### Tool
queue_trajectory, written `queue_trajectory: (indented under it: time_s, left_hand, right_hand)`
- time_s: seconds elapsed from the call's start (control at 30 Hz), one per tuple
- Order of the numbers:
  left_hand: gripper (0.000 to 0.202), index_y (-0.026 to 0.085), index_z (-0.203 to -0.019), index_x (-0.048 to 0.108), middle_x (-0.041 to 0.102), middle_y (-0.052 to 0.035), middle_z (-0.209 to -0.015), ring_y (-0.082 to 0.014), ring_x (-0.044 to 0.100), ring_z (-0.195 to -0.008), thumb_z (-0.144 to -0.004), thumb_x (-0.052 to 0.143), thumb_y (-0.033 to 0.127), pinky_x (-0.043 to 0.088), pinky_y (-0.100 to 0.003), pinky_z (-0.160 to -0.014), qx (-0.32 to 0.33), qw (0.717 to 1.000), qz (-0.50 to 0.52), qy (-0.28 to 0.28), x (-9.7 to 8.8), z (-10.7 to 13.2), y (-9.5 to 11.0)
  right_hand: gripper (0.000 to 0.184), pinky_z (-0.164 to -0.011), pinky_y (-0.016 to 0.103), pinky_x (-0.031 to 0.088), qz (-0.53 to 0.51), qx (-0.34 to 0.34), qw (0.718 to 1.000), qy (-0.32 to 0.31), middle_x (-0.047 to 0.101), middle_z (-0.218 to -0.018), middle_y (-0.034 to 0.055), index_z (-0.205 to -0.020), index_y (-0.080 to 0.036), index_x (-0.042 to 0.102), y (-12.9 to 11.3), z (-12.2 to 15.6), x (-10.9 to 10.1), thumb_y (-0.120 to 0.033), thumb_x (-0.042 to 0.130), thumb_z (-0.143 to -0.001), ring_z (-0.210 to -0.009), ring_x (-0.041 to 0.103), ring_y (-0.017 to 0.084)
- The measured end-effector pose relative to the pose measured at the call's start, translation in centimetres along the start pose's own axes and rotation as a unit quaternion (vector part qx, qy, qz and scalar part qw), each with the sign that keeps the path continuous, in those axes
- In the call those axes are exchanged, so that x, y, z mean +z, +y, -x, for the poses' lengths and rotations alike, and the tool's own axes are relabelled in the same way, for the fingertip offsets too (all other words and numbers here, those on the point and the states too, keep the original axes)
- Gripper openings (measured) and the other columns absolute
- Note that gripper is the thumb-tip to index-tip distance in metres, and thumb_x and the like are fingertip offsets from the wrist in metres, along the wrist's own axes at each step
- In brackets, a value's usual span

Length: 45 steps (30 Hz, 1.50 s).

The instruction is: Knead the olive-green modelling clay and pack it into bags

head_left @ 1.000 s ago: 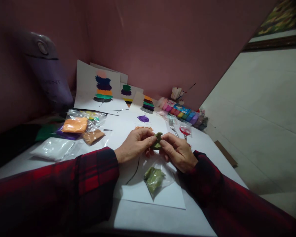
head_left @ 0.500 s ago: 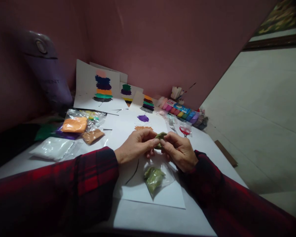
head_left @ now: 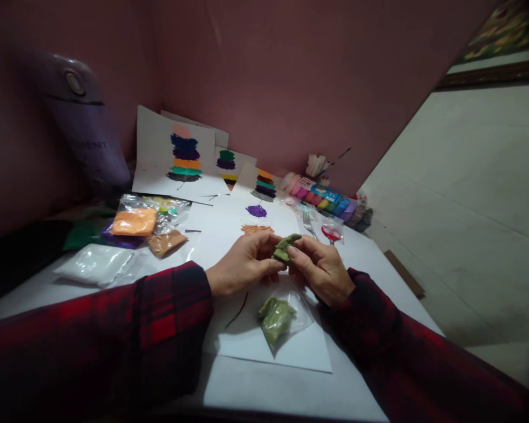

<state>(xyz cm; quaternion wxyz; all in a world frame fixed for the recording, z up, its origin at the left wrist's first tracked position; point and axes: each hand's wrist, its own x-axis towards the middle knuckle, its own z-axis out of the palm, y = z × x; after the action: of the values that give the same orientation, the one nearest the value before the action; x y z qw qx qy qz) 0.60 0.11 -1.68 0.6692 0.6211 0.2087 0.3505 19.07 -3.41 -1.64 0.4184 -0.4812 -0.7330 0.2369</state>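
A lump of olive-green modelling clay (head_left: 285, 249) is held between my two hands above a white paper sheet (head_left: 229, 341). My left hand (head_left: 245, 262) grips its left side with thumb and fingers. On the other side, my right hand (head_left: 321, 265) presses it with the thumb in front and fingers behind. Just below lies a clear plastic bag (head_left: 277, 324) with more green clay inside. The sheet carries a purple textured patch (head_left: 256, 210), an orange ridged strip (head_left: 256, 229) and a dark curved line (head_left: 238, 311), partly hidden by my hands.
Bagged clay lies at left: orange (head_left: 134, 222), brown (head_left: 167, 242) and white (head_left: 95, 264). Papers with coloured bands (head_left: 154, 153) lean against the wall. A long pack of coloured clay (head_left: 321, 197), a fork (head_left: 307, 221) and a bagged red piece (head_left: 331, 232) are at right. A purple bottle (head_left: 86, 129) stands back left.
The green clay has been turned and shows more of its surface now. My left thumb has shifted down and off its front; the bag and papers stay in place.
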Motion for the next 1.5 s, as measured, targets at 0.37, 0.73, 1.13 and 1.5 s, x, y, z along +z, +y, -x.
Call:
queue_trajectory:
  time_s: [0.37,0.73,1.13,1.5]
  left_hand:
    - [0.018,0.014,-0.091,0.055,0.061,0.0017,-0.068,-0.0105,0.057,-0.054,-0.076,0.064,0.013,0.048,-0.026,-0.054,0.014,0.999,-0.023,0.031,0.11,0.05,-0.17]
    - [0.038,0.017,-0.113,0.048,0.059,0.0038,-0.067,-0.0114,0.055,-0.053,-0.079,0.062,0.014,0.044,-0.027,-0.054,0.020,0.998,-0.056,0.019,-0.03,0.07,-0.06]
    - [0.033,0.016,-0.109,0.053,0.064,-0.0015,-0.078,-0.0127,0.056,-0.063,-0.077,0.062,0.009,0.043,-0.028,-0.060,0.025,0.994,-0.103,0.029,-0.02,0.01,-0.36]
    - [0.032,0.016,-0.105,0.059,0.063,-0.0054,-0.095,-0.0166,0.059,-0.083,-0.074,0.061,0.007,0.048,-0.028,-0.065,0.068,0.987,-0.126,0.079,-0.14,-0.09,-0.30]
  right_hand:
    - [0.027,-0.051,0.027,0.042,0.024,-0.014,1.000,0.002,0.061,-0.066,0.0008,-0.087,-0.017,0.063,0.07,0.15,0.00,-0.042,0.052,-0.094,-0.056,0.055,0.014]
    - [0.026,-0.051,0.028,0.045,-0.012,-0.036,0.999,0.003,0.068,-0.076,0.0028,-0.100,-0.019,0.063,0.18,0.12,0.09,-0.043,0.061,-0.091,-0.055,0.058,0.014]
    - [0.019,-0.051,0.026,0.043,0.018,-0.056,0.998,0.023,0.063,-0.075,0.0027,-0.086,-0.017,0.066,-0.11,-0.18,0.08,-0.036,0.063,-0.088,-0.061,0.057,0.014]
    - [0.023,-0.051,0.028,0.044,0.030,-0.009,0.995,0.090,0.063,-0.073,0.0026,-0.087,-0.019,0.066,0.28,-0.06,0.14,-0.042,0.064,-0.088,-0.057,0.053,0.013]
